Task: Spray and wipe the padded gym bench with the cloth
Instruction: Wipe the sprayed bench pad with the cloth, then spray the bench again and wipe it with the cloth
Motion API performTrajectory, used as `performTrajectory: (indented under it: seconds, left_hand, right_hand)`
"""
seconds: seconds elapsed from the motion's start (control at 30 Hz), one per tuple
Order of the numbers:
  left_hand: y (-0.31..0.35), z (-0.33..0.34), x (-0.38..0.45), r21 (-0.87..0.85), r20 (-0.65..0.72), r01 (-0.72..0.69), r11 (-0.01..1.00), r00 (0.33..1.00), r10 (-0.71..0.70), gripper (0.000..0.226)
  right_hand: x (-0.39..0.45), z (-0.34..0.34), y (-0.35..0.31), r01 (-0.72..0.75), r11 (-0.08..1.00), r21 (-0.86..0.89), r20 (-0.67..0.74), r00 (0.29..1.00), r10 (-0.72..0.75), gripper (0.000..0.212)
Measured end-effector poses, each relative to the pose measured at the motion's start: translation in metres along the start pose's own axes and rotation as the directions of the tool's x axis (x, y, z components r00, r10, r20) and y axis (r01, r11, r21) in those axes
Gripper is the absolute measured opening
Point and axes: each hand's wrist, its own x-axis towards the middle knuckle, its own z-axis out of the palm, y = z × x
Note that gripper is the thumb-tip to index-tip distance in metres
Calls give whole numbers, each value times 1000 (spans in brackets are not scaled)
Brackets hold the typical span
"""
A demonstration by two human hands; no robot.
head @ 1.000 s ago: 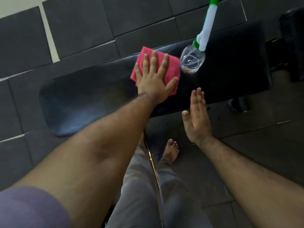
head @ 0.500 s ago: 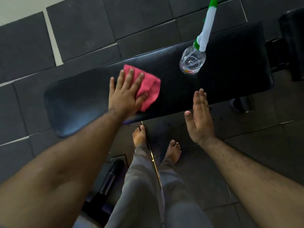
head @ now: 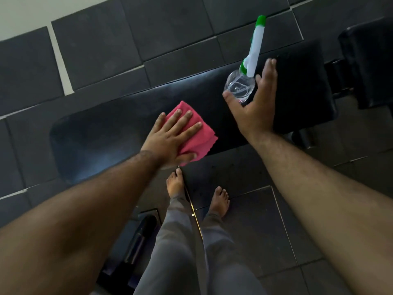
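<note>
Gym: padded bench (head: 110,133), rubber floor tiles (head: 95,45)

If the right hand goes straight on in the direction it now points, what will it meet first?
Probably the spray bottle: the right hand is open, thumb and fingers already on either side of its clear body on the bench. Whether they touch it is unclear.

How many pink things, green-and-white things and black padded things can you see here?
Pink: 1, the cloth under the left hand.
Green-and-white: 1, the spray bottle by the right hand.
Black padded: 2, the bench and another pad.
Total: 4
</note>
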Motion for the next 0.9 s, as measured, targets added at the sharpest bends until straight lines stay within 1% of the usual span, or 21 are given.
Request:
performTrajectory:
  seconds: [0.03, 0.07, 0.13, 0.2, 0.27, 0.33, 0.37, 0.4, 0.47, 0.53, 0.6, 0.67, 0.73, 0.8, 0.87, 0.9]
  left_hand:
    - [-6, -3, -1, 15, 17, -9, 1000, 1000, 9, 102]
    - [-8, -7, 2, 12, 28, -16, 1000, 999, 16, 103]
    - [-2, -16, 17, -60, 11, 6, 998, 1000, -5, 105]
    - [15, -25, 43, -181, -20, 96, 979, 995, -101, 100]
    - [38, -30, 72, -276, -34, 204, 939, 975, -221, 93]
    - [61, -29, 93, -322, -17, 279, 904, 954, -300, 88]
    - [69, -25, 98, -307, -4, 302, 903, 948, -318, 88]
    - [74, -19, 100, -263, -2, 316, 912, 945, -327, 88]
    - [79, -5, 98, -174, -51, 320, 931, 942, -333, 90]
    - [77, 5, 97, -161, -120, 315, 936, 935, -335, 91]
    - [75, 10, 98, -163, -163, 302, 939, 931, -327, 89]
    - [74, 12, 99, -160, -179, 298, 941, 929, -324, 88]
    - [74, 13, 99, -154, -180, 299, 942, 929, -325, 88]
    - [73, 15, 99, -146, -186, 298, 943, 928, -322, 87]
    - [72, 17, 99, -141, -195, 293, 946, 928, -317, 87]
    - [71, 17, 99, -138, -201, 292, 946, 927, -316, 87]
  right_hand:
    - [12, 1, -8, 21, 999, 39, -22, 1000, -20, 105]
    - [23, 2, -15, 42, 997, 66, -54, 998, -38, 97]
    - [39, 0, -28, 56, 994, 92, -115, 992, -45, 81]
    - [47, -5, -36, 69, 991, 113, -157, 986, -50, 73]
    - [43, -12, -37, 85, 986, 141, -179, 982, -59, 69]
    - [32, -24, -36, 53, 987, 152, -139, 990, -32, 72]
    - [24, -32, -33, 15, 986, 167, -91, 996, 0, 74]
    - [14, -40, -29, -30, 980, 196, -24, 999, 35, 76]
    - [-7, -58, -20, -90, 971, 220, 122, 990, 64, 75]
    - [-31, -71, -9, -135, 979, 153, 229, 968, 98, 67]
    - [-56, -75, 2, -229, 972, 44, 268, 940, 210, 54]
    - [-74, -72, 12, -343, 937, -66, 247, 904, 348, 43]
    - [-85, -67, 22, -428, 895, -126, 212, 869, 446, 34]
    - [-89, -62, 30, -474, 867, -152, 193, 846, 497, 22]
    - [-89, -57, 35, -466, 853, -233, 174, 844, 508, 7]
    - [-88, -55, 36, -462, 844, -273, 167, 841, 515, 12]
